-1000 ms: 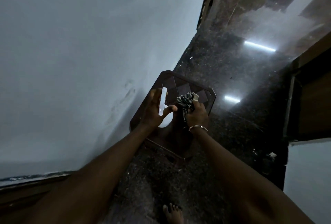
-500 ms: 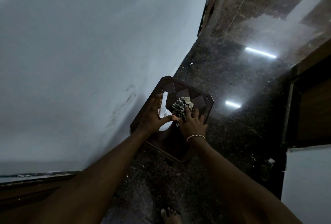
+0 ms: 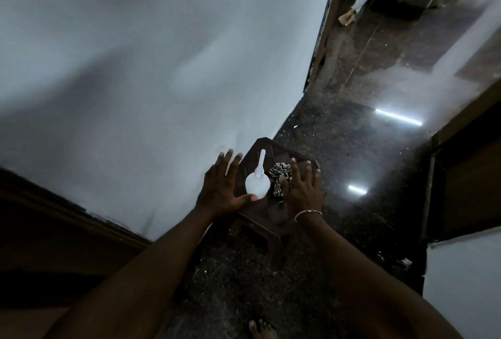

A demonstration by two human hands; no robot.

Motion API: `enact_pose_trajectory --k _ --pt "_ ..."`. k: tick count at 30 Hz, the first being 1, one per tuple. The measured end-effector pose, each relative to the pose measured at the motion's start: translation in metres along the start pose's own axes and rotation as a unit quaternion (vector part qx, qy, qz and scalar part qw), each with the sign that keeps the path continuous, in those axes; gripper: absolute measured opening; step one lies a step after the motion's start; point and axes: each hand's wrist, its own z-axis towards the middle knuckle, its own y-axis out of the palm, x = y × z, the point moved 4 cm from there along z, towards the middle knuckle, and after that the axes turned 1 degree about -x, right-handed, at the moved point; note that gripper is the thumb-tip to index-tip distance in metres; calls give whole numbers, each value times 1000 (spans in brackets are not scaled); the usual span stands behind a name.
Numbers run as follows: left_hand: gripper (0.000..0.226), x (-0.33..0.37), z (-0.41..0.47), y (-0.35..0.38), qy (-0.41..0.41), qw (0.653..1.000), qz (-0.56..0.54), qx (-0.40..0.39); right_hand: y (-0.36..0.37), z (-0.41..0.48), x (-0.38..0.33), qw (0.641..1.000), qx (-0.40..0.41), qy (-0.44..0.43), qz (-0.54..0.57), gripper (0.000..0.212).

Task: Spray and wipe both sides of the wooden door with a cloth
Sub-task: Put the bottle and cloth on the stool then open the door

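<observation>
A white spray bottle (image 3: 257, 182) stands on a small dark stool (image 3: 273, 211) by the wall. A striped crumpled cloth (image 3: 279, 176) lies beside it on the stool. My left hand (image 3: 223, 189) is spread just left of the bottle, fingers straight, thumb tip close to the bottle's base. My right hand (image 3: 302, 189) is spread over the cloth's right side, fingers straight, gripping nothing. Brown wood, possibly the door (image 3: 471, 184), shows at the right edge.
A pale wall (image 3: 162, 67) fills the left. The dark speckled floor (image 3: 339, 149) reflects lights. A wooden frame (image 3: 54, 224) runs along the lower left. My bare foot (image 3: 261, 330) is at the bottom. Another person's foot (image 3: 347, 17) stands far up the corridor.
My left hand has let go of the spray bottle, which now stands on the stool. My right hand has let go of the cloth. Both hands have opened and lifted back.
</observation>
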Motion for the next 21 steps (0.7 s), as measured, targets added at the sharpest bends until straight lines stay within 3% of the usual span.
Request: enact_pose_trajectory --k 12,21 --pt "118 96 -229 -182 4 995 36 90 -154 -243 -91 987 99 -114 59 75" --pt "97 87 -442 -295 -103 976 79 175 -195 -428 -214 954 99 -278 58 67"
